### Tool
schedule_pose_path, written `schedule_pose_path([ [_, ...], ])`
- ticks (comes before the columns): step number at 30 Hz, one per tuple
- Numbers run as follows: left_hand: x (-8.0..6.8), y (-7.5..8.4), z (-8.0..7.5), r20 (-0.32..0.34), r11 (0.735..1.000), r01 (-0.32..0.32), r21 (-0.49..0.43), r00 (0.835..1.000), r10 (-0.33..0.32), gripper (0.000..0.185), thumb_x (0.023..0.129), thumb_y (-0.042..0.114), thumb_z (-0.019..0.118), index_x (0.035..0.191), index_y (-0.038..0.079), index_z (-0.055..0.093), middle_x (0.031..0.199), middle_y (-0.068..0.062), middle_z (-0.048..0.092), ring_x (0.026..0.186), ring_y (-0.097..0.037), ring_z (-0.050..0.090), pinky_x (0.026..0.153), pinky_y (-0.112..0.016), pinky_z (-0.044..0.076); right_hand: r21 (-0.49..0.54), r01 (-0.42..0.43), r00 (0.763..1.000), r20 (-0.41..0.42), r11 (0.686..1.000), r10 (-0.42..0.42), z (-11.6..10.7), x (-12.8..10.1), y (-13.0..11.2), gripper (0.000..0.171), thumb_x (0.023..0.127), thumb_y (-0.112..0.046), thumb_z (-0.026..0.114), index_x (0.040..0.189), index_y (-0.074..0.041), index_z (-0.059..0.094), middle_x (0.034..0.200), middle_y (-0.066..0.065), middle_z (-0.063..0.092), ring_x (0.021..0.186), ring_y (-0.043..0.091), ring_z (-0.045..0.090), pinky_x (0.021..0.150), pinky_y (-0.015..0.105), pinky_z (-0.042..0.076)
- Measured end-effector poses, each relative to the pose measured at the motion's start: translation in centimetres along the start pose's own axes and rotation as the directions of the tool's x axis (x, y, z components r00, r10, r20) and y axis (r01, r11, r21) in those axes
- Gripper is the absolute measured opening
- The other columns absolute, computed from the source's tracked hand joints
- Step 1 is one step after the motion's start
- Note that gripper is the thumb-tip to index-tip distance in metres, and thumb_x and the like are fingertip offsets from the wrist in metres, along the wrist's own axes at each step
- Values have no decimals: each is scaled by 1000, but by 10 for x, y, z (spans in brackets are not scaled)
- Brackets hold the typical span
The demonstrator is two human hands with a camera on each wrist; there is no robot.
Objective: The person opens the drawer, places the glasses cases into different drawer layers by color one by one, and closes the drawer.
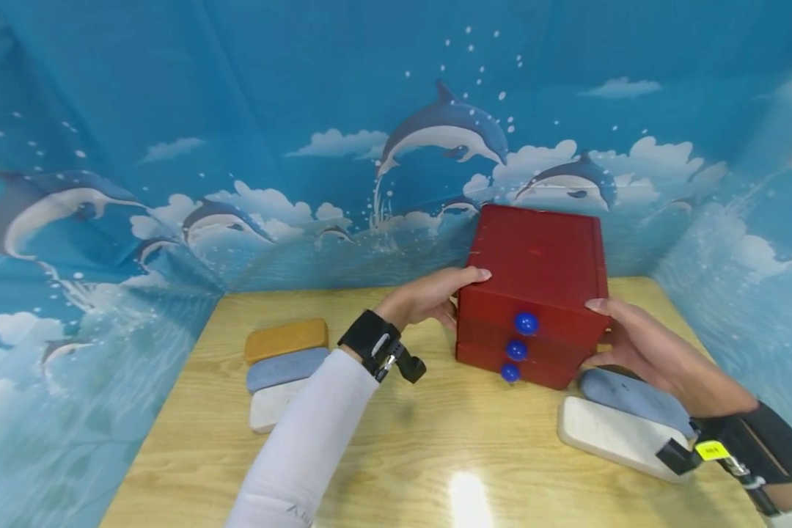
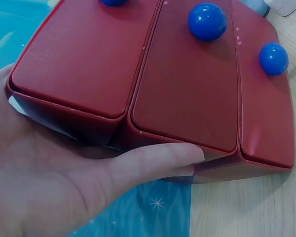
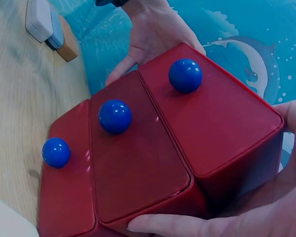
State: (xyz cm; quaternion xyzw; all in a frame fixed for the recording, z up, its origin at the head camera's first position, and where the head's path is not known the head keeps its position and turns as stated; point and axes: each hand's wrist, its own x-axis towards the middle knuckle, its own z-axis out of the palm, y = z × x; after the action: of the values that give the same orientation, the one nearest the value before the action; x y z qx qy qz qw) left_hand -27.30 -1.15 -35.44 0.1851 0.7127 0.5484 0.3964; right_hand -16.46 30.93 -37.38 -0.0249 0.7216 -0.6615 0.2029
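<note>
The left arm's white sleeve lies nearest the camera, running up from 6 o'clock toward the middle of the wooden bench.

Behind the bench, a blue backdrop printed with dolphins and clouds fills the view from 9 o'clock round to 3 o'clock.

The red drawer box stands on the bench at about 1 o'clock from the centre, its three drawer fronts facing the camera, each with a blue knob.

The left hand presses against the box's 9 o'clock side, palm on the wall, fingers straight along the edge, thumb at the top corner. In the left wrist view the fingers lie flat under the drawer ends.

The right hand holds the 3 o'clock side the same way, open and flat, fingertips at the top front corner.

At 4 o'clock from the box, touching one another, lie a white pad and a blue-grey pad. At 9 o'clock, well apart from the box, sit three stacked-edge pads: orange, blue-grey and white.
</note>
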Motion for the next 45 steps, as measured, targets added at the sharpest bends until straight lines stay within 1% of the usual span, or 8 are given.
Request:
schedule_pose_path([
  [6, -6, -7, -2, 2, 1000, 0, -7, 1000, 0, 54, 105, 56, 46, 143, 18, 52, 131, -10, 65, 108, -35, 74, 97, -60, 57, -9, -7, 1000, 10, 1000, 7, 3, 2, -2, 38, 111, -40, 39, 146, -28, 35, 130, -14, 60, 116, 20, 60, 89, 47, 61],
  [14, -20, -18, -7, -6, 999, -47, -7, 999, 47, 54, 106, 55, 42, 146, 19, 51, 131, -12, 64, 108, -42, 73, 92, -65, 56, 7, 15, 999, 49, 1000, -15, 13, 10, -7, 33, 112, -39, 39, 141, -24, 41, 131, -10, 62, 115, 22, 62, 88, 46, 62],
  [18, -25, -21, -8, -41, 999, -44, -1, 998, 44, 55, 105, 56, 43, 145, 19, 51, 128, -13, 64, 101, -39, 73, 78, -52, 64, -1, 42, 997, 70, 999, -42, 16, 14, -9, 31, 111, -36, 40, 139, -23, 46, 130, -10, 63, 115, 23, 62, 87, 45, 62],
  [21, -29, -22, -9, -66, 999, -37, -4, 997, 36, 55, 105, 57, 44, 145, 19, 51, 126, -13, 63, 94, -35, 72, 68, -41, 63, -2, 45, 996, 71, 999, -45, 17, 18, -11, 31, 111, -36, 40, 139, -24, 47, 130, -10, 64, 113, 23, 63, 86, 44, 63],
  [24, -32, -23, -10, -83, 999, -32, -11, 996, 31, 56, 104, 58, 44, 144, 18, 51, 124, -13, 63, 90, -34, 71, 65, -38, 62, -17, 44, 997, 67, 999, -42, 20, 21, -14, 37, 111, -39, 40, 143, -20, 44, 129, -9, 64, 112, 24, 64, 85, 44, 63],
  [29, -40, -27, -13, -114, 1000, -20, -3, 993, 20, 59, 103, 61, 45, 144, 19, 51, 125, -13, 63, 91, -36, 71, 70, -42, 63, -68, 37, 997, 67, 997, -32, 25, 28, -16, 54, 110, -41, 41, 153, -9, 34, 130, -7, 62, 111, 26, 64, 86, 48, 63],
  [36, -47, -31, -17, -171, 1000, 3, 22, 985, 1, 65, 100, 64, 46, 144, 17, 52, 125, -13, 63, 92, -30, 71, 92, -53, 60, -101, 26, 997, 76, 995, -19, 32, 34, -20, 63, 110, -45, 41, 155, -2, 32, 135, -1, 56, 114, 30, 62, 90, 52, 61],
  [45, -55, -36, -18, -199, 1000, 2, 14, 980, 0, 64, 101, 64, 46, 145, 19, 50, 125, -13, 63, 93, -30, 70, 86, -46, 61, -93, 27, 997, 81, 995, -20, 38, 40, -21, 56, 110, -43, 41, 149, -2, 36, 132, -2, 57, 111, 28, 65, 89, 50, 61],
])
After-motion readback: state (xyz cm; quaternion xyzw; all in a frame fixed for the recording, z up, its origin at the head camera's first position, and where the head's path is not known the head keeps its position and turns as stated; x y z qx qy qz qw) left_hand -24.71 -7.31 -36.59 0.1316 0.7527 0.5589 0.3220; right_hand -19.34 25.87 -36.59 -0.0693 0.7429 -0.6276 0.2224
